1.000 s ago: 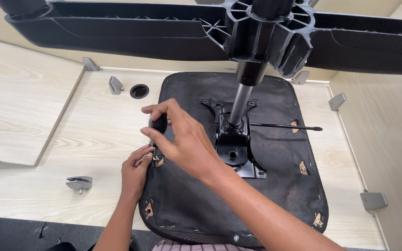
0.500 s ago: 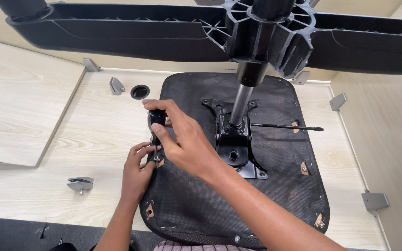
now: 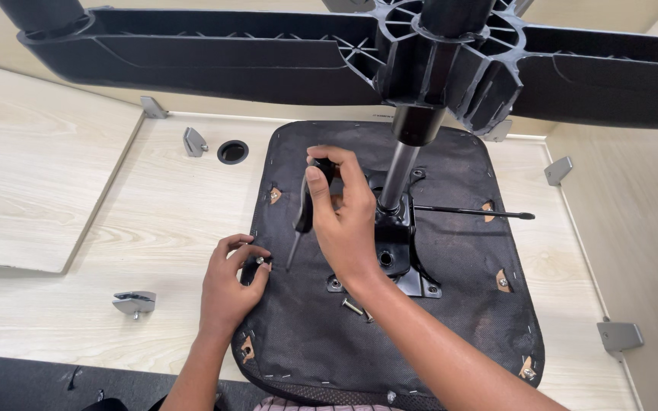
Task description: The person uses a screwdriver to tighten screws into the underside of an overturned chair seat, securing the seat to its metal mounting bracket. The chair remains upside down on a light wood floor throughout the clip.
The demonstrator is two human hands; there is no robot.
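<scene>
Two hands, one bolt to seat

Right hand (image 3: 344, 221) gripped the screwdriver (image 3: 302, 217), tip angled down-left. Left hand (image 3: 231, 283) pinched a bolt (image 3: 259, 261) upright at the seat underside (image 3: 451, 304) edge. Best kept vertical, tip centred before turning.

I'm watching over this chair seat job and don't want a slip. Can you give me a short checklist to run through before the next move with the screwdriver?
1. Screwdriver gripped: ok, the right hand is wrapped around its black handle.
2. Tip seated on the screw: not ok, the tip hangs just right of it, above the fabric.
3. Screw steadied: ok, the left hand pinches it at the seat's left edge.
4. Screw upright in its hole: cannot tell, fingers hide its base.
5. Spare bolt out of the way: ok, it lies by the metal plate, apart from both hands.
</scene>
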